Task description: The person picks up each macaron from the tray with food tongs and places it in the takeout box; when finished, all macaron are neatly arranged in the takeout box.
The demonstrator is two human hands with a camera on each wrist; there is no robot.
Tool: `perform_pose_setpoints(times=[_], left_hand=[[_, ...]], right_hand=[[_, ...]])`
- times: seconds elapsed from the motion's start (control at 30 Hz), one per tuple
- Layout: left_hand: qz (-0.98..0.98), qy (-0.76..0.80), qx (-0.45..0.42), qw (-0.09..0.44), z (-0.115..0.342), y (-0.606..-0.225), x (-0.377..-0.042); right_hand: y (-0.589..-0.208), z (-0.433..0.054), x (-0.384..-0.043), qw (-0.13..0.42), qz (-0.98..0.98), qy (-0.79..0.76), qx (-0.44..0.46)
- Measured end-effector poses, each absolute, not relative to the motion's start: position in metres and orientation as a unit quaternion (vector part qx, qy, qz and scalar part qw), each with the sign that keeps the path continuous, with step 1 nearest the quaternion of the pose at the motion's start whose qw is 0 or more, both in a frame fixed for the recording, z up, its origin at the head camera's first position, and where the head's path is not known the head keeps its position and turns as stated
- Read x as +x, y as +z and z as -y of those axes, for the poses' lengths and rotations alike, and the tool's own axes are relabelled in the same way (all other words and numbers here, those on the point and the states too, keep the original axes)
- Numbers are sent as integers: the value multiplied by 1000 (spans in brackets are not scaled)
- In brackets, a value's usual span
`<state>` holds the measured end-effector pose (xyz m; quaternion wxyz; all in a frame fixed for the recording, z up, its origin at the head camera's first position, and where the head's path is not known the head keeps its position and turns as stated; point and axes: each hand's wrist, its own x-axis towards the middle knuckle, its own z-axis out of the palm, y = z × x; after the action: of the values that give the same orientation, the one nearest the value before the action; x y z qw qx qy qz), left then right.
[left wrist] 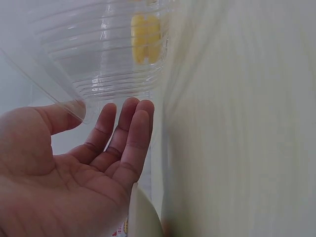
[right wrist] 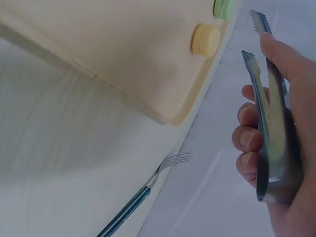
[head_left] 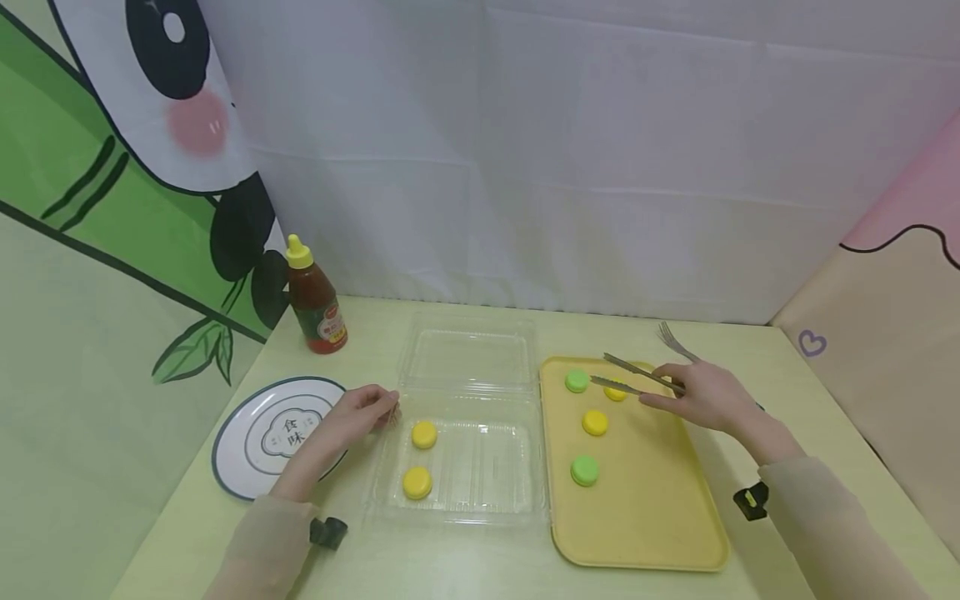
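Observation:
My left hand is at the left edge of a clear plastic container. In the left wrist view, its thumb laps the container's rim, with the other fingers bent below. Two yellow macarons lie in the container's left part. My right hand grips metal tongs above the yellow tray. The tongs' two arms are spread, with nothing between the serrated tips. Under them lies a yellow macaron, beside a green macaron. Nearer the front are another yellow macaron and green macaron.
The container's raised lid extends toward the back. A blue-rimmed white plate lies left, partly behind the left forearm. Behind it stands a red sauce bottle with a yellow cap. A fork lies beyond the tray, near the right hand.

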<state>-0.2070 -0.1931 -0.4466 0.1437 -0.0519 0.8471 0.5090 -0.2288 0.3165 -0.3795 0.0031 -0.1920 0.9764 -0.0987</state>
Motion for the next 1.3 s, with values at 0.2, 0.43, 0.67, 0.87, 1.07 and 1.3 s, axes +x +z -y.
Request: perform_pose_setpoints(times=[0.2, 0.43, 0.67, 0.87, 1.07, 1.3], left_hand=[[-846, 511, -50, 143, 193, -448, -208], [-847, 511, -49, 141, 193, -449, -208], [-847, 511, -44, 139, 193, -448, -208], [-847, 511, -41, 141, 194, -447, -207], [-845, 514, -41, 141, 193, -446, -206], [-848, 511, -42, 136, 192, -446, -207]], right_hand=[[-386, -324, -229, 8, -978, -92, -187], [-392, -332, -227, 14, -979, -95, -180], [-400, -338, -225, 23, -980, -98, -170], [-402, -341, -224, 21, -980, -97, -171], [-403, -342, -222, 20, -980, -97, -174], [-403, -342, -220, 26, -978, -108, -179]])
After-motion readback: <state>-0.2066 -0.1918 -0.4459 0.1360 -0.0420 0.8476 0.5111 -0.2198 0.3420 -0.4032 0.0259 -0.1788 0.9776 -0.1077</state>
